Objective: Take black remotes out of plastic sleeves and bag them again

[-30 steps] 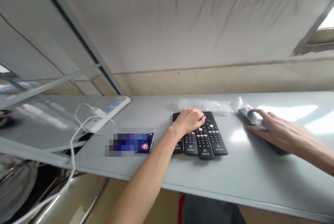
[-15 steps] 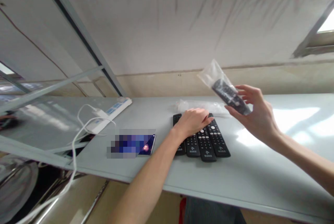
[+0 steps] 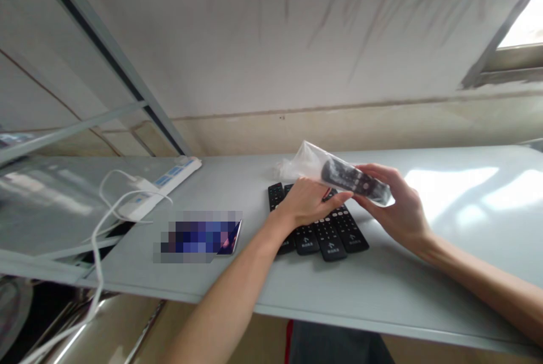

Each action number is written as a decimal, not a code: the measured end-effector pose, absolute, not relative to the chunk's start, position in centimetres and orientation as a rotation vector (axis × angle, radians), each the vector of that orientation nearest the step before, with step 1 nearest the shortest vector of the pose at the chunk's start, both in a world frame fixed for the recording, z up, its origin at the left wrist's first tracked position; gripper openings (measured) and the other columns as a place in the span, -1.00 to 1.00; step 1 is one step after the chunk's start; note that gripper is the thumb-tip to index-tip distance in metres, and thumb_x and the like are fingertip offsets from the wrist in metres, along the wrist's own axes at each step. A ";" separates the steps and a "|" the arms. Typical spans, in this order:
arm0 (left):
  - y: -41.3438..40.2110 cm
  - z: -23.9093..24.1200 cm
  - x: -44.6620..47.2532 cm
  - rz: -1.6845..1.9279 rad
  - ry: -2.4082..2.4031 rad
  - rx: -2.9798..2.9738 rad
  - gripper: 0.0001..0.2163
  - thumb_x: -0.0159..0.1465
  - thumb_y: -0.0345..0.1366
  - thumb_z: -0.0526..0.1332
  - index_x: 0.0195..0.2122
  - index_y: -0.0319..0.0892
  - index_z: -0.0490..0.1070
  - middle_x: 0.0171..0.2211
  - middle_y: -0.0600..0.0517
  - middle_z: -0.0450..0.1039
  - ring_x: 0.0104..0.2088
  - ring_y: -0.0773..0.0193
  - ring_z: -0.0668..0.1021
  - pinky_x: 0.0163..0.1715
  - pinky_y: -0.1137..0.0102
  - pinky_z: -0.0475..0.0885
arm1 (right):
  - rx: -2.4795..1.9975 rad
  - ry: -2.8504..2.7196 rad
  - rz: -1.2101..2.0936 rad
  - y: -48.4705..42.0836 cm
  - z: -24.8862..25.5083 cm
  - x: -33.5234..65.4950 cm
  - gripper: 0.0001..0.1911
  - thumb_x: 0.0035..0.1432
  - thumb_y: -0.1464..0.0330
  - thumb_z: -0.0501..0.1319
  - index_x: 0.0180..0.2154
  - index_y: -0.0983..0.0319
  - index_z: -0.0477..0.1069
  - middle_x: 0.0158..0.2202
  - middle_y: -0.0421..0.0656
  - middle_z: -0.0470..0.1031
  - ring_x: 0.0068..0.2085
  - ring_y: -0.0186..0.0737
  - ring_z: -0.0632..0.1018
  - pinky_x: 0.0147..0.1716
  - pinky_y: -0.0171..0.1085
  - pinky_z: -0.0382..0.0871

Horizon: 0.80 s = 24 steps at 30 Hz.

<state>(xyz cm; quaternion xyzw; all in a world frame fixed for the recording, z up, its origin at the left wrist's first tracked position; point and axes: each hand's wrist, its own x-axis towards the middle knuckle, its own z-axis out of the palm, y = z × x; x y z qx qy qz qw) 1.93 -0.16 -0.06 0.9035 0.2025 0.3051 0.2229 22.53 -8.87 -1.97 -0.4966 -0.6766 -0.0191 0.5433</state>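
A black remote control (image 3: 354, 178) in a clear plastic bag (image 3: 309, 156) is held by my right hand (image 3: 396, 203), thumb below and fingers above its right end. My left hand (image 3: 303, 203) is just below the bag, over a row of black remote controls (image 3: 333, 242) on the table. Its thumb is stretched toward the bagged remote, apart from the fingers, which are partly hidden. I cannot tell whether the left hand touches the bag. Several unbagged remotes lie side by side, buttons up.
A phone (image 3: 229, 242) with a partly blurred screen lies left on the grey table (image 3: 250, 189). Behind it is a white power strip (image 3: 165, 186) with a white cable (image 3: 98, 265) hanging over the front edge. More clear plastic (image 3: 285, 169) lies behind the remotes, near the wall.
My right hand has lowered the bagged remote and brought it left, turning it flatter, close to my left hand. The left hand stays over the remotes. The view has shifted slightly right.
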 end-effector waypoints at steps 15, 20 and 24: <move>0.6 0.5 2.5 1.030 0.594 1.652 -0.50 0.45 0.11 0.19 -0.44 -0.21 0.51 -0.50 -0.08 0.58 -0.49 0.28 0.61 -0.45 0.41 0.47 | -1.219 -1.361 -0.013 -7.6 -1.5 24.6 -0.47 0.35 0.11 0.34 0.28 0.05 0.36 0.19 0.01 0.52 0.17 0.09 0.56 0.16 0.14 0.49; 0.6 0.2 2.6 1.021 0.575 1.613 -0.50 0.42 0.14 0.22 -0.38 -0.24 0.54 -0.46 -0.11 0.62 -0.48 0.28 0.63 -0.48 0.43 0.46 | -1.292 -1.140 0.532 -7.4 -1.9 24.4 -0.57 0.43 -0.06 0.15 -0.01 0.12 0.51 -0.24 -0.12 0.58 -0.32 -0.14 0.59 -0.20 -0.05 0.58; 0.8 0.1 2.6 0.945 0.575 1.531 -0.48 0.38 0.20 0.25 -0.25 -0.25 0.54 -0.33 -0.17 0.67 -0.42 0.23 0.68 -0.51 0.45 0.47 | -1.108 -0.940 0.789 -7.3 -2.3 24.0 -0.64 0.35 -0.02 0.28 -0.03 0.09 0.45 -0.31 -0.22 0.54 -0.51 -0.29 0.49 -0.48 -0.21 0.47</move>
